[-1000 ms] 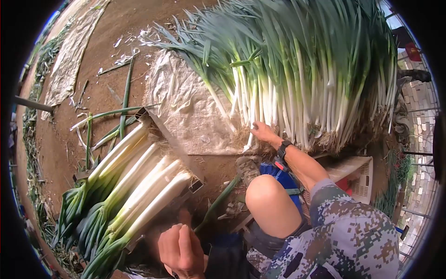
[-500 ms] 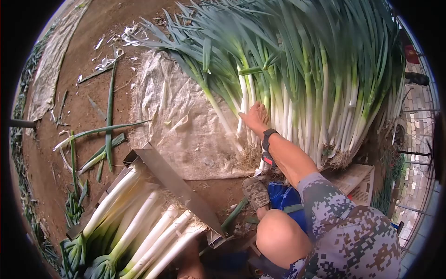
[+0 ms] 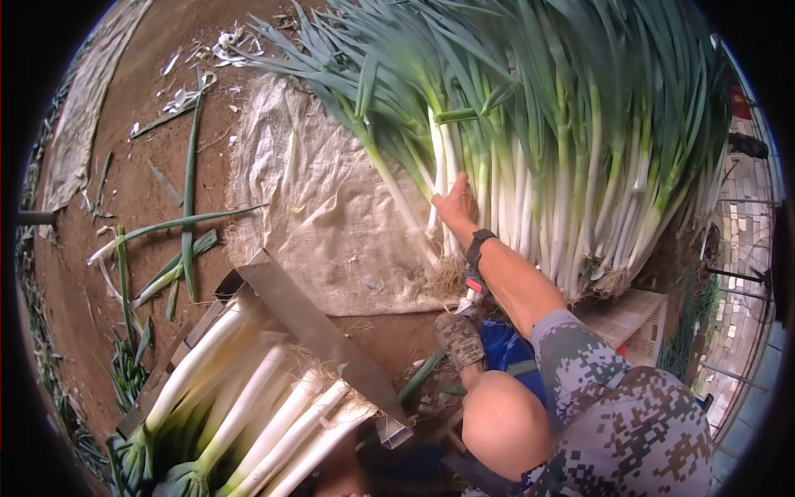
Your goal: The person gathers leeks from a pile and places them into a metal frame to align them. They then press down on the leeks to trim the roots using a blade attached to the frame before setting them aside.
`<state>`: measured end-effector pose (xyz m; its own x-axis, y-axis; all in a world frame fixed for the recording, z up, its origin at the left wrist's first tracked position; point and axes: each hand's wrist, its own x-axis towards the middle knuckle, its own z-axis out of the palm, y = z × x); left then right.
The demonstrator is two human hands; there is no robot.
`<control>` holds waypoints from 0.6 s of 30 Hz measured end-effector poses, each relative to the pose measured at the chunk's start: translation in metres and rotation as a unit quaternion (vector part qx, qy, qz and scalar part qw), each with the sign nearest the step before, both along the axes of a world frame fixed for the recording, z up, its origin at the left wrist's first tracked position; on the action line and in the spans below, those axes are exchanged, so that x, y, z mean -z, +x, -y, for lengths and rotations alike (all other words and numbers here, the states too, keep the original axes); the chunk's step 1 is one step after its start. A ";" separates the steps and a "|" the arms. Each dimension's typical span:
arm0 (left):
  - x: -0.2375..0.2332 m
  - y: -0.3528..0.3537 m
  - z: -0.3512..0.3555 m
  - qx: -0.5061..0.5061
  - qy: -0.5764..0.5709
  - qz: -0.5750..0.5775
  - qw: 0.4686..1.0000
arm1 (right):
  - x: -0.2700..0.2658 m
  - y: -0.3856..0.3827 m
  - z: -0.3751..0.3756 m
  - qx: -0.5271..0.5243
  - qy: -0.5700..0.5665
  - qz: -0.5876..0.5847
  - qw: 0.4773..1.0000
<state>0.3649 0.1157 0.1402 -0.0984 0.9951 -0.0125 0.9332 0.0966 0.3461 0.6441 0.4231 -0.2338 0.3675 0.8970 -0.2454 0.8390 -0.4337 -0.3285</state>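
Observation:
My right hand (image 3: 458, 205), with a dark band on its wrist, reaches out to the left part of a large pile of long green onions (image 3: 571, 157). Its fingers are closed around white stalks (image 3: 448, 153) there; how many is hidden behind the hand. The roots of these stalks rest at the edge of a pale woven sheet (image 3: 306, 190). At the lower left, thick white green onions (image 3: 248, 406) lie in a metal trough (image 3: 319, 331), roots toward me. My left hand is out of sight.
Loose leaves (image 3: 190, 190) and peelings (image 3: 236, 48) are scattered over the bare soil at left. My knee (image 3: 507, 424) and shoe (image 3: 458, 338) are close below the pile. A plastic crate (image 3: 633, 323) stands under the pile's right end, near a tiled strip (image 3: 741, 273).
My right hand has shifted slightly down and left and closed around stalks at the pile's left. The view has moved a little; the trough and its green onions look the same.

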 end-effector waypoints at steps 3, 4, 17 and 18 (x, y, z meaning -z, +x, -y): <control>-0.005 0.002 -0.005 -0.003 -0.009 -0.005 1.000 | 0.001 0.002 -0.016 0.018 -0.019 -0.217 0.976; -0.006 0.001 -0.005 0.001 -0.007 -0.003 1.000 | -0.006 -0.002 -0.019 0.017 -0.016 -0.315 0.949; -0.002 0.006 0.011 -0.002 0.034 0.025 0.999 | -0.063 -0.020 0.049 0.078 -0.048 -0.641 0.762; -0.003 0.006 0.014 -0.001 0.038 0.026 0.999 | -0.061 -0.016 0.047 0.094 -0.051 -0.684 0.722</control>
